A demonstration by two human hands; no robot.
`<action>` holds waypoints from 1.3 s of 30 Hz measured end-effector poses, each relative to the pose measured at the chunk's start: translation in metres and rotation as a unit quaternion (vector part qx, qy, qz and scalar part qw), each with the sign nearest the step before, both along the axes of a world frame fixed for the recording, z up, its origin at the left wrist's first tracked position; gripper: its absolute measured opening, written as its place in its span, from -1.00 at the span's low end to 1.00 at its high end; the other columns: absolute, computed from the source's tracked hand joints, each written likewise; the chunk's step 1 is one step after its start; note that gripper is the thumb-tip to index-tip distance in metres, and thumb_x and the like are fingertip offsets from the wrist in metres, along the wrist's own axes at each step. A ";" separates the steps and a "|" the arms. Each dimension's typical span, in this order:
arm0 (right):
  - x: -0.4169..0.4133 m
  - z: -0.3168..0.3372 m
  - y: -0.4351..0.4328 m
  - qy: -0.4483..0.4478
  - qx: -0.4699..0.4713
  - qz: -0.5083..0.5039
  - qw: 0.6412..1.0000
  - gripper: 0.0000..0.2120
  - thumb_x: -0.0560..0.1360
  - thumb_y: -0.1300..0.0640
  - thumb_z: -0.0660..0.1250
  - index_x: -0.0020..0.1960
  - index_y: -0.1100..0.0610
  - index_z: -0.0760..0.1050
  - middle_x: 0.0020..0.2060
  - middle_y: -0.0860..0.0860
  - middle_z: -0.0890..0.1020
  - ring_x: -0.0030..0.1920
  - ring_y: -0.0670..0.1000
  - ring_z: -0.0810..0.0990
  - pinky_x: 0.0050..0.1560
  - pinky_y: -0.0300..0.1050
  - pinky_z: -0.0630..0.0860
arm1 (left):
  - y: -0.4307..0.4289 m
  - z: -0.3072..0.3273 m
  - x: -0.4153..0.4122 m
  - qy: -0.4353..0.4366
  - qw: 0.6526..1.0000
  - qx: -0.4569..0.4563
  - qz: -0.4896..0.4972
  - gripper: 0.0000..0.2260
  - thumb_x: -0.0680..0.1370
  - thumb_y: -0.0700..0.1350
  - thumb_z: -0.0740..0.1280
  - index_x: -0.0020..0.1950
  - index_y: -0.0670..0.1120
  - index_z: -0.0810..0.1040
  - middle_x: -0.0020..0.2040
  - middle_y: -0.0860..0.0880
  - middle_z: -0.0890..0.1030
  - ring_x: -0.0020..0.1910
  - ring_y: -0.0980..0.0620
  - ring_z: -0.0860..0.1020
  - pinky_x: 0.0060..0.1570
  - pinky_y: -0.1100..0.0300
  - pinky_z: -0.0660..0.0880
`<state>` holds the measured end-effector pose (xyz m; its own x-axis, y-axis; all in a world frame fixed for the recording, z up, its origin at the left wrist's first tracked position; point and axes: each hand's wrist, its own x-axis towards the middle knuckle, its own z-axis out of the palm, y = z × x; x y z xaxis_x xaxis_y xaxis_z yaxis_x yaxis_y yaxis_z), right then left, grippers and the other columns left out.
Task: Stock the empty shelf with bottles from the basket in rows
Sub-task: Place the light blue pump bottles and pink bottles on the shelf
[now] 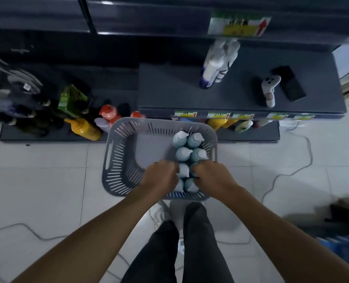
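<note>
two legs point(198, 242) in dark trousers stand on the white tiled floor point(47, 180) at the bottom of the view, and a pale cable point(288, 174) loops over the tiles. both bare forearms reach forward and down into a grey slotted basket point(116, 160) that sits on the floor just beyond the feet. the left hand point(160, 176) and the right hand point(212, 176) are close together over the near right part of the basket. each has its fingers curled downward round pale blue bottles point(183, 154) with white caps. the fingertips are hidden among them, so how firm the hold is cannot be told. the bottles stand upright in two columns along the basket's right side, with seven caps showing. past the basket, a low shelf board point(36, 135) carries a yellow bottle point(83, 129), a green carton point(71, 99) and red-capped bottles point(108, 113). higher and farther, the dark shelf point(169, 88) holds a few white bottles point(212, 66) at its back. a white controller point(269, 88) and a black phone point(290, 82) lie just beside each other on it, and price tags point(216, 115) line its front edge.
</note>
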<state>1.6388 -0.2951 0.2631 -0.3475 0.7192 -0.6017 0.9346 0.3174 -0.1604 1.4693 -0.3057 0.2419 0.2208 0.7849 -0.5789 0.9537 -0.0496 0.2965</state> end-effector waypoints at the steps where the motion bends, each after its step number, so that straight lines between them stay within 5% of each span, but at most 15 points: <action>1: -0.002 -0.011 -0.004 -0.013 -0.005 0.021 1.000 -0.76 0.53 0.13 0.26 0.18 0.08 0.55 0.13 0.11 0.60 0.13 0.21 0.59 0.01 0.04 0.53 | -0.002 -0.008 0.000 -0.001 1.000 -0.001 -0.005 -0.84 0.54 -0.04 0.33 0.08 -0.01 0.61 0.06 -0.13 0.64 0.08 -0.23 0.61 -0.05 0.02 0.51; 7: -0.010 -0.050 -0.019 -0.057 -0.016 0.068 0.996 -0.74 0.57 0.19 0.26 0.23 0.09 0.56 0.17 0.06 0.59 0.17 0.16 0.60 0.06 0.04 0.55 | -0.011 -0.043 -0.001 -0.037 0.999 -0.034 -0.020 -0.71 0.55 -0.10 0.36 0.26 0.05 0.63 0.15 -0.14 0.62 0.15 -0.20 0.61 0.05 0.04 0.52; 18: -0.012 -0.064 -0.025 -0.068 -0.031 0.052 0.996 -0.74 0.59 0.22 0.22 0.21 0.11 0.59 0.16 0.06 0.60 0.16 0.18 0.60 0.04 0.04 0.54 | -0.011 -0.058 0.000 -0.093 0.992 -0.074 -0.034 -0.83 0.54 -0.16 0.31 0.07 -0.06 0.65 0.03 -0.18 0.65 0.06 -0.19 0.62 0.00 0.05 0.51; 39: -0.005 -0.055 -0.019 -0.021 -0.069 -0.035 0.997 -0.71 0.47 0.16 0.43 0.18 0.12 0.60 0.14 0.14 0.58 0.12 0.21 0.63 0.11 0.07 0.60 | -0.011 -0.057 -0.009 -0.064 0.996 -0.061 -0.005 -0.76 0.52 -0.09 0.41 0.17 -0.11 0.58 0.19 -0.13 0.53 0.24 -0.15 0.51 0.18 0.03 0.44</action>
